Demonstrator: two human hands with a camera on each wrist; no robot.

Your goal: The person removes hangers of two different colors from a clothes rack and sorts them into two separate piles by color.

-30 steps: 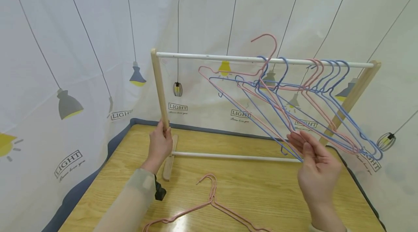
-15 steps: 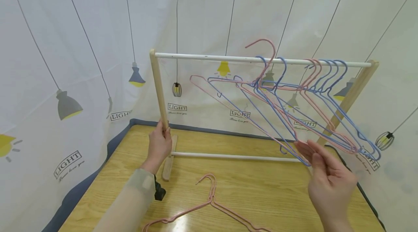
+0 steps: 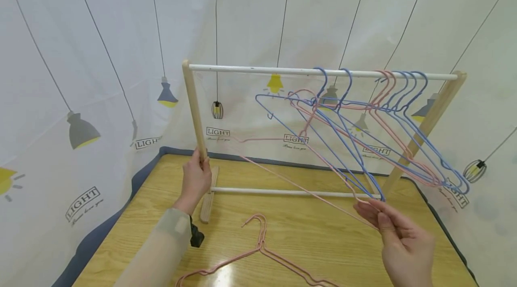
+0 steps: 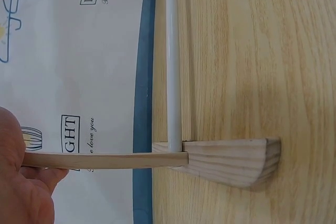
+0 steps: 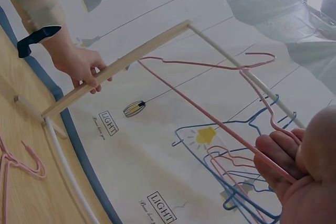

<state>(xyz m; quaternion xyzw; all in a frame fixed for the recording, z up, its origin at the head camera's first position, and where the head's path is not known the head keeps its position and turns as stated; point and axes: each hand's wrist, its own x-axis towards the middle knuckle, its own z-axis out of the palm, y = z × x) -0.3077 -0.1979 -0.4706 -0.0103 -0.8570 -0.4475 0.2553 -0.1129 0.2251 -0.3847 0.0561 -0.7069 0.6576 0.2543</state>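
Note:
My right hand (image 3: 405,237) pinches one lower corner of a pink wire hanger (image 5: 210,116). That hanger is off the rod, its hook in front of the other hangers and below the rod in the head view. My left hand (image 3: 196,179) grips the left wooden upright (image 3: 194,107) of a small clothes rack, low down. Blue hangers (image 3: 346,85) and pink hangers (image 3: 381,87) hang from the white top rod (image 3: 250,70), mostly toward its right end. The right wrist view shows the held hanger's hook near the top rod, some of its corner hidden in my palm.
Two overlapping pink hangers (image 3: 261,244) lie on the wooden table (image 3: 343,251) in front of the rack. A white lower bar (image 3: 282,193) joins the rack's wooden feet (image 3: 208,206). Behind stands a white sheet printed with lamps (image 3: 83,130).
The pink hanger in my right hand has come down and toward me, its hook dropping from above the rod to below it. My left hand stays on the upright.

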